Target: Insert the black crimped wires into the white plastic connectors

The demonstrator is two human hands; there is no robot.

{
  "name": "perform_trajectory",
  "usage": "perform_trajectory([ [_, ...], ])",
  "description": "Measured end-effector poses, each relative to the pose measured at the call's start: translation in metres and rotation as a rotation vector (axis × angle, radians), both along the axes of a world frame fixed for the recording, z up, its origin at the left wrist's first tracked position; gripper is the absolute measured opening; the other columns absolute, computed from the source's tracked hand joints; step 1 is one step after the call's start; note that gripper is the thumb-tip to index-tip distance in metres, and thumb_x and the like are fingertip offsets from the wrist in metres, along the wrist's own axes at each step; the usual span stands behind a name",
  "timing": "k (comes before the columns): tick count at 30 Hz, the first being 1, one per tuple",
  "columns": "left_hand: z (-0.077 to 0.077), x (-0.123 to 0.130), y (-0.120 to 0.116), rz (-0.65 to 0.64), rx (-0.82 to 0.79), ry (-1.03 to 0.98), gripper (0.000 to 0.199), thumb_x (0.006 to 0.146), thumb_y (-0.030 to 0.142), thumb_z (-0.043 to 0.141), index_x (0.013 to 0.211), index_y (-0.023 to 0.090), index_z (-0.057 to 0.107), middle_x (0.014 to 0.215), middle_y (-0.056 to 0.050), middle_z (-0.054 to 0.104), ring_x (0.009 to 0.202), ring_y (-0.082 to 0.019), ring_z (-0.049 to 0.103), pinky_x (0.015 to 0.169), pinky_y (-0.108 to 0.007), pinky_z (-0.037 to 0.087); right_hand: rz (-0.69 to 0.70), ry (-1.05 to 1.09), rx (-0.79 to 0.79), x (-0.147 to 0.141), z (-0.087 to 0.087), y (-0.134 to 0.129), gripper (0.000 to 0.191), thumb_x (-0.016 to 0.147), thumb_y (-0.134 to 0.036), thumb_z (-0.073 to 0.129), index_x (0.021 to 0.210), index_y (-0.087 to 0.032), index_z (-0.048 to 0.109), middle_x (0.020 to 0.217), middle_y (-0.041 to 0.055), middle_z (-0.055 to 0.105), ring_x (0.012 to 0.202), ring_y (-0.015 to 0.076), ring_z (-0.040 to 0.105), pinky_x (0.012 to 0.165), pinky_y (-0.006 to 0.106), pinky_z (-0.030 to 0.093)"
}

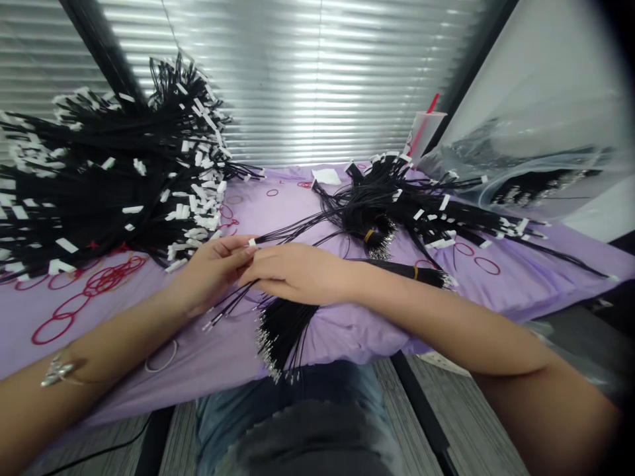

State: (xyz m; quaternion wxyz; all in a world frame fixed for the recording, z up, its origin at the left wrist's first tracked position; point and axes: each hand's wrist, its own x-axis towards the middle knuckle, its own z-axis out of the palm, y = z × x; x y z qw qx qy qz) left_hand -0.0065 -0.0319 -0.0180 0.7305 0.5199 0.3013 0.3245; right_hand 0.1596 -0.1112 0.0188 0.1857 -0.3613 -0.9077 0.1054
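Note:
My left hand [211,268] pinches a small white connector [252,242] between thumb and fingers. Thin black wires [297,227] run from that connector to the right. My right hand [292,271] meets the left fingertips, its fingers closed over loose black wires [228,305] whose metal-tipped ends stick out below. Its fingertips are partly hidden. Just under the right hand, a bundle of black wires [285,330] with silver tips lies fanned at the table's front edge. Two banded bundles, one coiled [370,228] and one straight [407,270], lie to its right.
A large heap of black cables [114,172] with white connectors fills the left. More cables [446,211] lie right, beside a clear plastic bag [540,165]. Red rubber bands [106,277] are scattered on the purple cloth [198,370]. A cup with a red straw [424,132] stands behind.

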Motion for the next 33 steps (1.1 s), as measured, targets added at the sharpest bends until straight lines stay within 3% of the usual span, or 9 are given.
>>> perform_trajectory([
  [6, -0.004, -0.002, 0.005, -0.066, 0.027, 0.036, 0.022, 0.065, 0.030, 0.083, 0.080, 0.015, 0.075, 0.068, -0.006, 0.073, 0.057, -0.014, 0.065, 0.055, -0.021, 0.055, 0.062, 0.177, -0.085, -0.005, -0.006, 0.004, 0.041, 0.090, -0.045, 0.049, 0.110, -0.011, 0.061, 0.106, 0.0072, 0.063, 0.090, 0.0102, 0.055, 0.087, 0.023, 0.044],
  [11, -0.009, -0.007, 0.008, -0.053, 0.029, 0.033, 0.022, 0.065, 0.023, 0.082, 0.084, 0.015, 0.074, 0.079, -0.006, 0.074, 0.068, -0.013, 0.067, 0.067, -0.019, 0.056, 0.087, 0.376, -0.057, 0.001, -0.011, 0.009, 0.025, 0.092, -0.029, 0.049, 0.089, -0.012, 0.066, 0.092, 0.0038, 0.066, 0.089, 0.0073, 0.057, 0.086, 0.021, 0.044],
  [15, -0.006, -0.008, 0.005, -0.080, 0.050, 0.001, 0.023, 0.062, 0.025, 0.084, 0.080, 0.014, 0.073, 0.075, -0.005, 0.072, 0.065, -0.013, 0.066, 0.062, -0.020, 0.054, -0.002, 0.577, -0.268, 0.003, -0.011, 0.006, 0.023, 0.086, -0.027, 0.058, 0.098, -0.011, 0.069, 0.090, 0.0036, 0.071, 0.082, 0.0059, 0.063, 0.079, 0.018, 0.048],
  [19, -0.006, -0.009, 0.004, -0.128, 0.082, 0.002, 0.020, 0.067, 0.028, 0.081, 0.082, 0.016, 0.074, 0.074, -0.004, 0.072, 0.063, -0.012, 0.065, 0.060, -0.020, 0.053, -0.072, 0.674, -0.374, 0.003, -0.009, 0.004, 0.018, 0.081, -0.024, 0.064, 0.089, -0.010, 0.070, 0.081, 0.0027, 0.072, 0.076, 0.0066, 0.065, 0.074, 0.018, 0.050],
  [23, -0.010, -0.010, 0.008, -0.086, 0.070, -0.004, 0.018, 0.067, 0.028, 0.081, 0.081, 0.019, 0.075, 0.075, -0.002, 0.071, 0.068, -0.011, 0.066, 0.065, -0.019, 0.055, -0.115, 0.638, -0.288, 0.007, -0.006, 0.003, 0.019, 0.080, -0.026, 0.064, 0.088, -0.011, 0.072, 0.086, 0.0034, 0.073, 0.078, 0.0080, 0.065, 0.074, 0.020, 0.050],
  [29, -0.004, -0.011, 0.007, -0.029, 0.071, -0.022, 0.022, 0.066, 0.022, 0.081, 0.085, 0.015, 0.076, 0.078, -0.003, 0.071, 0.067, -0.011, 0.066, 0.063, -0.017, 0.055, -0.338, 0.428, 0.093, 0.022, 0.000, 0.008, 0.014, 0.079, -0.020, 0.061, 0.080, -0.014, 0.073, 0.074, -0.0001, 0.069, 0.064, 0.0044, 0.055, 0.065, 0.018, 0.041],
  [33, 0.000, -0.012, 0.003, -0.014, 0.068, -0.035, 0.018, 0.068, 0.021, 0.079, 0.084, 0.013, 0.076, 0.082, -0.004, 0.071, 0.066, -0.010, 0.065, 0.066, -0.017, 0.056, -0.443, 0.429, 0.116, 0.027, 0.001, 0.010, 0.010, 0.072, -0.014, 0.061, 0.071, -0.011, 0.070, 0.067, -0.0007, 0.066, 0.061, 0.0043, 0.053, 0.062, 0.018, 0.039],
])
